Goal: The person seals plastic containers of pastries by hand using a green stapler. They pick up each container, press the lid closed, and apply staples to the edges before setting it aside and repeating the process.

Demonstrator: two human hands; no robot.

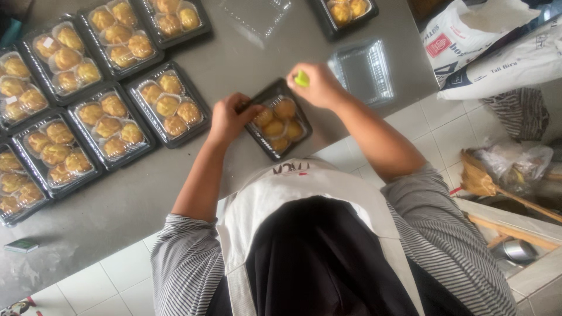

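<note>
A: Black plastic, that tray (261, 136) nearest the person, with six golden pastries (278, 124) in it, sitting on the grey table (193, 175) by its edge.

B: And the hands?

A: The left hand (229, 119) is curled over the tray's left rim, fingers bent and pressing on it. The right hand (317, 85) is closed, pinching a small bright green piece (301, 79) just above the tray's far corner (what it is, I cannot tell).

B: Further out?

A: A clear lid (364, 71) lies beside the right hand. To the left, rows of closed trays (167, 104) with the same pastries. At the far right, white sacks (497, 47) with red and blue print; another clear lid (257, 14) at the table's far end.
</note>
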